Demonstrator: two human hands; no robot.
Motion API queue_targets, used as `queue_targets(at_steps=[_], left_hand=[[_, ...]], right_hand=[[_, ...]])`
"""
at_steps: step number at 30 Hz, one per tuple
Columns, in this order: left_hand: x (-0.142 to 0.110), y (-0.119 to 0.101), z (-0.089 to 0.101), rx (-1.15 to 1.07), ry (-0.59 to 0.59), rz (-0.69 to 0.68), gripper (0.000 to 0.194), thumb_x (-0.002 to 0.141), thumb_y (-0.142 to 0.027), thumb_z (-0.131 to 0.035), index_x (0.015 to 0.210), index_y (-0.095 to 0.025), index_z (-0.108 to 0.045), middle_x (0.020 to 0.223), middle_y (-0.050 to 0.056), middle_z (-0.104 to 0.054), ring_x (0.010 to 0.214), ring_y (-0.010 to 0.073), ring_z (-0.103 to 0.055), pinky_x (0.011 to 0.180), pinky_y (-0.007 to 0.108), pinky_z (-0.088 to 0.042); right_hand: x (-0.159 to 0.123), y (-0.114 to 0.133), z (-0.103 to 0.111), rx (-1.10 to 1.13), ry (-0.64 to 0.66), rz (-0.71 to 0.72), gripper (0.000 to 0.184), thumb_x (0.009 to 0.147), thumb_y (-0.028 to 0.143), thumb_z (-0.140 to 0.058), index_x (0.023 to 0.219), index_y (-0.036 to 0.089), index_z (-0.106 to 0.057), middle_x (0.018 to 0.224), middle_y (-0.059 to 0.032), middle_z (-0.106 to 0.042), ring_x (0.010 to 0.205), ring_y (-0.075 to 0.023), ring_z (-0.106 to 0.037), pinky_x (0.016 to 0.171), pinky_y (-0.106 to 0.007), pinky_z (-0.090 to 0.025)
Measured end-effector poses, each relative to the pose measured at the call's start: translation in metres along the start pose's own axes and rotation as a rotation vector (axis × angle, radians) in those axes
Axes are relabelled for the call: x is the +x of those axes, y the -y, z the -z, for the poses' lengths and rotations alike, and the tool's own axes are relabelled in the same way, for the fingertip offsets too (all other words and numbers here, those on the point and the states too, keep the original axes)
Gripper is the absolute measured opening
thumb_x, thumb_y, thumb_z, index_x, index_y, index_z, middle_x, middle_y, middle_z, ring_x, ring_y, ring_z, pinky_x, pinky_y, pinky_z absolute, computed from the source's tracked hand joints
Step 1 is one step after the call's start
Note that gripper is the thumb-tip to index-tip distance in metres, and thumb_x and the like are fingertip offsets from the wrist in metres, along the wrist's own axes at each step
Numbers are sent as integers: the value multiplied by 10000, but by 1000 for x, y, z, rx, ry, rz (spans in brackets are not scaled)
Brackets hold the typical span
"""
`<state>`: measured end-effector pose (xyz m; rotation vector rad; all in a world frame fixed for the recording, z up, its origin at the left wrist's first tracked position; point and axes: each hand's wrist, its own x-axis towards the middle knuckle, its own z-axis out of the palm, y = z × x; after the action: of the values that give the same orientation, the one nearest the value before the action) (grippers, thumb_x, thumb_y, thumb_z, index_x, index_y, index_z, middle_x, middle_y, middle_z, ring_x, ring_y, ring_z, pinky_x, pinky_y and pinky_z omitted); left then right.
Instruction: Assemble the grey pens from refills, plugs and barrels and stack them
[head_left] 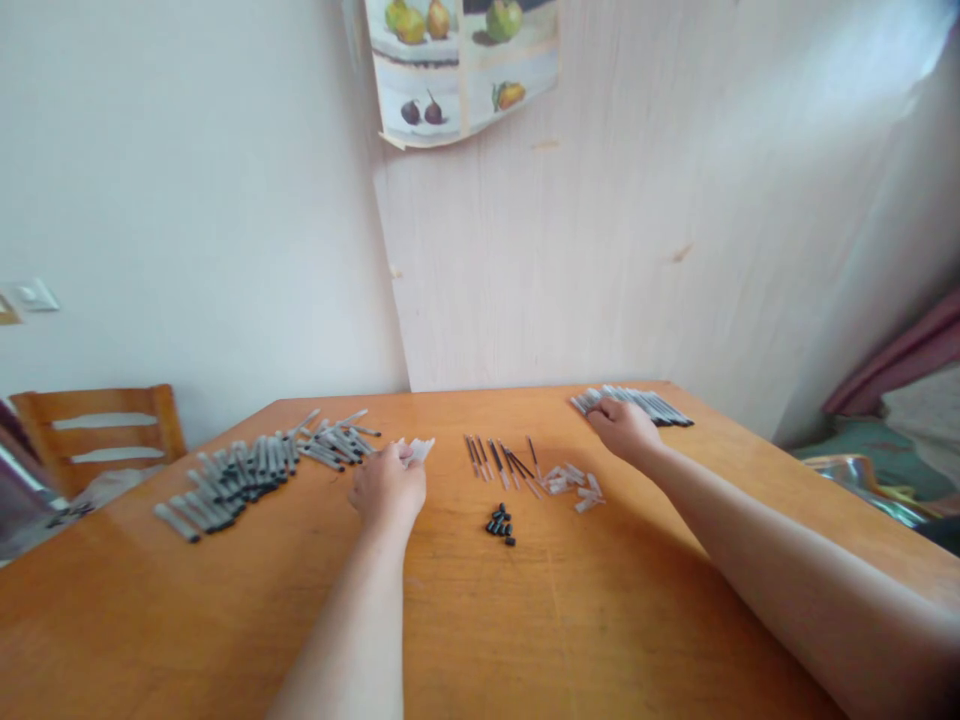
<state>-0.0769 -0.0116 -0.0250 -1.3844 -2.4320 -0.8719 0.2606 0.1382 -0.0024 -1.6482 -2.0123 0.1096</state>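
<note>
My left hand rests on the wooden table with its fingers curled round a small clear plastic piece, just right of a big heap of grey pen barrels. My right hand reaches to the far right and lies on a row of grey pens, fingers bent over their near ends. Between the hands lie thin ink refills, a few clear caps and a small cluster of black end plugs.
A wooden chair stands at the table's left side. The table sits in a corner between a white wall and a pale panel with a fruit poster. Cloth and bedding lie beyond the right edge.
</note>
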Motion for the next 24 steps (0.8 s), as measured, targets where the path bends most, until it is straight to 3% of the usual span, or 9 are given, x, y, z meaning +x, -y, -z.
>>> queue_targets(at_steps=[2, 18, 24], left_hand=[[-5, -8, 8, 58, 17, 81, 331, 753, -379, -516, 1014, -247, -673, 1073, 171, -649, 1031, 414, -543, 758, 565, -414], [-12, -20, 14, 193, 196, 117, 240, 754, -321, -520, 867, -229, -710, 1062, 153, -671, 1074, 378, -544, 842, 519, -375], [-9, -21, 13, 110, 161, 112, 253, 782, -331, -496, 903, -217, -687, 974, 154, -692, 971, 339, -604, 812, 470, -396]], right_hand=[[-2, 5, -1, -4, 19, 28, 294, 858, 343, -438, 855, 208, -699, 801, -48, -694, 710, -169, -572, 577, -245, -307], [-14, 24, 1, 49, -28, 132, 271, 828, 305, -486, 926, 212, -721, 846, -52, -718, 794, -191, -612, 651, -240, -370], [-18, 25, -1, 110, -87, 190, 260, 815, 286, -478, 889, 225, -720, 837, -39, -725, 798, -187, -628, 678, -244, -397]])
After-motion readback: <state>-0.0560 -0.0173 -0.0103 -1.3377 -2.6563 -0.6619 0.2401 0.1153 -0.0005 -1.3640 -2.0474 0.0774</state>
